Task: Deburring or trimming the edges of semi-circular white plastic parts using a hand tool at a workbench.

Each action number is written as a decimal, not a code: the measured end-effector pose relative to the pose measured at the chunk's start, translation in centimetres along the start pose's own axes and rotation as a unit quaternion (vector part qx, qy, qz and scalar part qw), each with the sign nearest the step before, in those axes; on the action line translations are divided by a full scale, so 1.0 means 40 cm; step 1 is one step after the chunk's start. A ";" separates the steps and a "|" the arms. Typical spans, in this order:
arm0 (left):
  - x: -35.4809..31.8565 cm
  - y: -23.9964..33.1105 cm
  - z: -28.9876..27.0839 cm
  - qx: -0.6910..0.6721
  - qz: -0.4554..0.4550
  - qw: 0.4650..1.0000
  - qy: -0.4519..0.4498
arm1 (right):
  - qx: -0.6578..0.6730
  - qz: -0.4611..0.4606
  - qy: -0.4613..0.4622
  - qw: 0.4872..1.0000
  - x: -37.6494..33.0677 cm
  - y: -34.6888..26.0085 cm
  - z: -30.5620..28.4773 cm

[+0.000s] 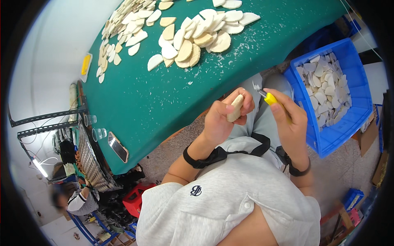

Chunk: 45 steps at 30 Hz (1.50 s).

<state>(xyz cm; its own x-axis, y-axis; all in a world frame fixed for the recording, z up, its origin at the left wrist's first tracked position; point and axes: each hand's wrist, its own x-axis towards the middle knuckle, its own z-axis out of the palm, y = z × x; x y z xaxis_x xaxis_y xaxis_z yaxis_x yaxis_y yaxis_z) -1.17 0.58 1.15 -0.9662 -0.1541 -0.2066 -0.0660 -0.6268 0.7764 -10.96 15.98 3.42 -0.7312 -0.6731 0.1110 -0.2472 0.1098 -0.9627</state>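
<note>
My left hand (227, 115) is closed around a pale, half-round piece (235, 108), held on edge between thumb and fingers over my lap. In my right hand (290, 121) is a small yellow-handled trimming tool (270, 99) with a thin metal tip. White shavings (257, 87) cling around that tip, which sits a little to the right of the piece, apart from it. The tool's lower handle is hidden in my palm. Ahead on the green-covered table (143, 98) lies a heap of similar white and cream half-round pieces (193, 39), with shavings scattered beside it.
At my right stands a blue plastic bin (322, 141) holding many white pieces (326, 88). Another pile (127, 24) lies at the table's far left. A phone (118, 146) and clear cups (98, 134) rest near the left edge. Another person (82, 201) is at the lower left.
</note>
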 end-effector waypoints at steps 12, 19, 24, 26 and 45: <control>0.006 0.087 -0.066 0.687 0.134 0.702 0.132 | -0.126 0.051 0.128 0.982 -0.048 0.094 -0.124; 0.019 0.253 -0.493 0.814 0.184 0.418 0.360 | -0.178 0.041 0.364 0.913 -0.076 0.204 -0.304; 0.005 0.294 -0.514 0.768 0.056 0.526 0.361 | -0.156 0.024 0.312 0.937 -0.065 0.186 -0.233; -0.007 0.310 -0.474 0.741 0.007 0.571 0.354 | -0.141 0.047 0.262 0.953 -0.061 0.179 -0.214; -0.006 0.074 0.001 0.228 0.142 0.962 0.047 | -0.067 -0.035 0.037 0.996 -0.010 0.007 -0.030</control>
<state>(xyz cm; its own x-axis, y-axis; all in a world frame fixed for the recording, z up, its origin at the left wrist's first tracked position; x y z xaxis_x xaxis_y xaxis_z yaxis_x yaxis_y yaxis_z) -1.13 -1.20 3.53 -0.9362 -0.3511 0.0169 0.0747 -0.1517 0.9856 -11.50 17.16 3.41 -0.7534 -0.6266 0.1992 -0.3783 0.1653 -0.9108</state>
